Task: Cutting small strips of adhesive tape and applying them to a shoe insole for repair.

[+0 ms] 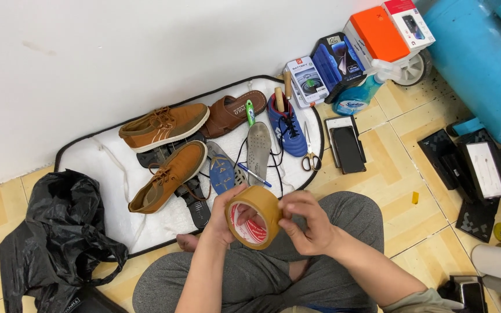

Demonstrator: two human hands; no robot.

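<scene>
A roll of brown packing tape [256,217] is held over my crossed legs. My left hand [226,219] grips it from the left, with fingers through the core. My right hand [307,221] rests on the roll's right edge, thumb and fingers pinching at the tape surface. Just beyond the roll, on a white mat [97,159], lie two tan lace-up shoes [166,174], a brown sandal [233,113], a blue shoe [288,124], a grey insole [258,152] and a blue pen [254,174].
Scissors [309,152] lie at the mat's right edge. A black tray [347,145] sits on the tiled floor beside them. Boxes [343,58] and a blue bottle [355,98] stand by the wall. A black plastic bag [53,237] is at left, dark cases [471,174] at right.
</scene>
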